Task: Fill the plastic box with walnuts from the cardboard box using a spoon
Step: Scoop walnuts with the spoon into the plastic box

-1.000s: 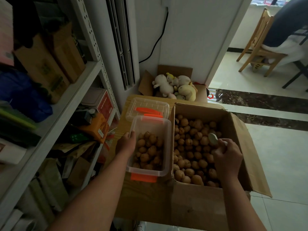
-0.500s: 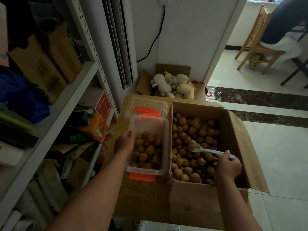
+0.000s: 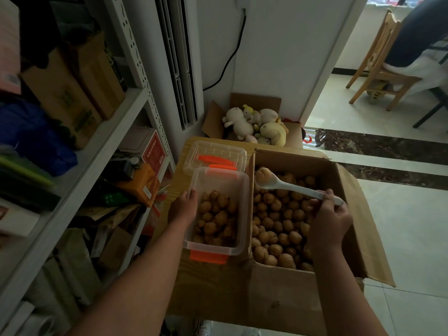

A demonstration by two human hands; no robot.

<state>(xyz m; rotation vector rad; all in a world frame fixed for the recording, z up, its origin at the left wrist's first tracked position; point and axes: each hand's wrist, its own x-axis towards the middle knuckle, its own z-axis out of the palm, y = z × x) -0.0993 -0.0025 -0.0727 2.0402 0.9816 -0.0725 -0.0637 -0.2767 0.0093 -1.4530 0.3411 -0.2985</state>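
Note:
A clear plastic box (image 3: 240, 249) with orange clips sits left of the open cardboard box (image 3: 349, 197); its lower half holds walnuts (image 3: 215, 221). My left hand (image 3: 183, 208) rests against the plastic box's left wall. My right hand (image 3: 328, 221) grips the handle of a white spoon (image 3: 291, 187) above the cardboard box. One walnut (image 3: 263, 175) lies in the spoon's bowl, close to the plastic box's far right corner. Several loose walnuts (image 3: 278, 229) fill the cardboard box.
The box's clear lid (image 3: 215, 156) lies just behind it. A carton of plush toys (image 3: 254, 124) stands further back by the wall. A loaded metal shelf (image 3: 97, 141) runs along the left. Tiled floor (image 3: 412, 214) and a wooden chair (image 3: 380, 69) lie to the right.
My right hand dipped the spoon into the walnuts, then lifted it with one walnut and swung it left toward the plastic box. My left hand stayed on the box's side.

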